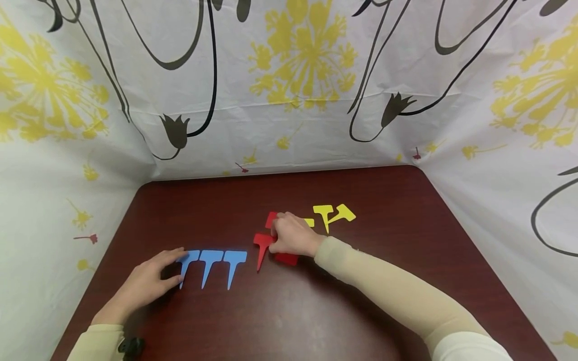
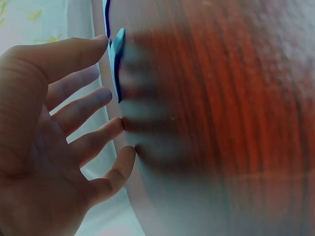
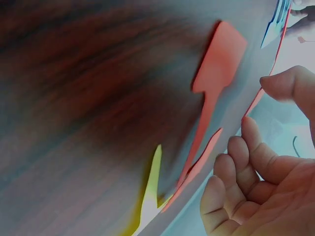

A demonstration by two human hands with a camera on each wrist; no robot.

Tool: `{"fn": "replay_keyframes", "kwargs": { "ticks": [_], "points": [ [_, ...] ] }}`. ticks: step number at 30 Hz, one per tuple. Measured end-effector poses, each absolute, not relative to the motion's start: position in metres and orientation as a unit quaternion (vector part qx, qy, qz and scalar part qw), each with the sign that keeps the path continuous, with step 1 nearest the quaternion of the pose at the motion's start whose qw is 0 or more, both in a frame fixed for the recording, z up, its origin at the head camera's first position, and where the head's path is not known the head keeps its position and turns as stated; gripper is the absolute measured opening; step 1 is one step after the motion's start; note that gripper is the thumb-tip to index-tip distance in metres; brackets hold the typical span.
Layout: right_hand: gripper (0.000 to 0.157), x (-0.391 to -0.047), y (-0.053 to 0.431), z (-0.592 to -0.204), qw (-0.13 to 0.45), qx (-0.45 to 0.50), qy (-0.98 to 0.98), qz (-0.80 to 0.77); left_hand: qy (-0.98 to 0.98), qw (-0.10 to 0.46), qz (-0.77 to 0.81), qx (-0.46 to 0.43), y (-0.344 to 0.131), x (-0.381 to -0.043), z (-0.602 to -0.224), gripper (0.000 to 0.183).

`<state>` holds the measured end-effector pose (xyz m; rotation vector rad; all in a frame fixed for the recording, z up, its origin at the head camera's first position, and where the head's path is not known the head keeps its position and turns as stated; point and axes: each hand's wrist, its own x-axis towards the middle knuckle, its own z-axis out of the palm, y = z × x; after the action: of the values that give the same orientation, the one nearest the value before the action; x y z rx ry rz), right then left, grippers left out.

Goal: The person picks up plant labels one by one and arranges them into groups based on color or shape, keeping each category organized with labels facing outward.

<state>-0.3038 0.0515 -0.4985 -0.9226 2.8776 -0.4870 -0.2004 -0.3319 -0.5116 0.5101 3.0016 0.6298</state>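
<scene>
Three blue T-shaped plant labels [image 1: 211,256] lie in a row with their stems toward the person. My left hand [image 1: 151,278] rests at the leftmost one, fingers spread, with thumb and a fingertip at its edge. A red plant label [image 1: 263,240] lies right of the blue row, and my right hand [image 1: 295,234] pinches the right side of its head between thumb and finger. Another red label [image 3: 221,59] lies under the right hand, its head and stem showing in the right wrist view. One more red label [image 1: 271,219] peeks out behind the fingers.
Two yellow plant labels [image 1: 323,210] lie beyond the right hand, their stems meeting. Part of another yellow label [image 1: 309,222] shows beside the hand. The dark red-brown table [image 1: 217,200] meets a patterned white cloth [image 1: 289,145] at the back and sides.
</scene>
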Motion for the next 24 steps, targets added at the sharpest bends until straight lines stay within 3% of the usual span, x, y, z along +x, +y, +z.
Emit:
{"fn": "replay_keyframes", "kwargs": {
  "ticks": [24],
  "points": [
    [0.024, -0.283, 0.036, -0.506, 0.038, -0.369, 0.922, -0.112, 0.966, 0.021, 0.197, 0.165, -0.335, -0.199, -0.516, 0.06]
  ]
}}
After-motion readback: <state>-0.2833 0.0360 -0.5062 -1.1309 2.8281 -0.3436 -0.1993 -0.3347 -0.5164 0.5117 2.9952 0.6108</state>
